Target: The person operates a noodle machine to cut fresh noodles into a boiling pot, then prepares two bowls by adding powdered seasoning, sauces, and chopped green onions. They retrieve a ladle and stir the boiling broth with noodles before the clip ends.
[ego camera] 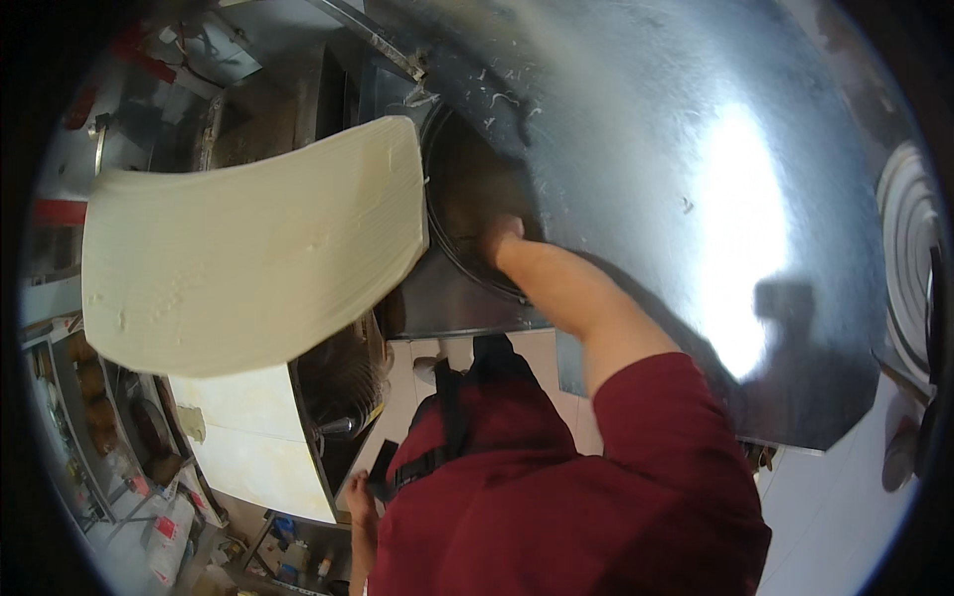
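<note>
My right hand [507,231] reaches into a large round dark pan or basin [477,171] on the left part of a stainless-steel worktop. Most of its fingers are blurred or in shadow, so what they touch cannot be told. Low at my left side, my left hand [361,493] is beside a small dark flat object [383,465]; whether it holds this cannot be told. A large cream-coloured slab or board [253,253] with a marked surface lies left of the pan, its right edge close to the pan's rim.
The steel worktop [626,149] bears small pale scraps near the pan. Below the slab are a white panel [253,439] and a dark recess with a metal fitting. Shelves with goods [89,395] stand at far left. A white ridged round object [909,261] is at far right.
</note>
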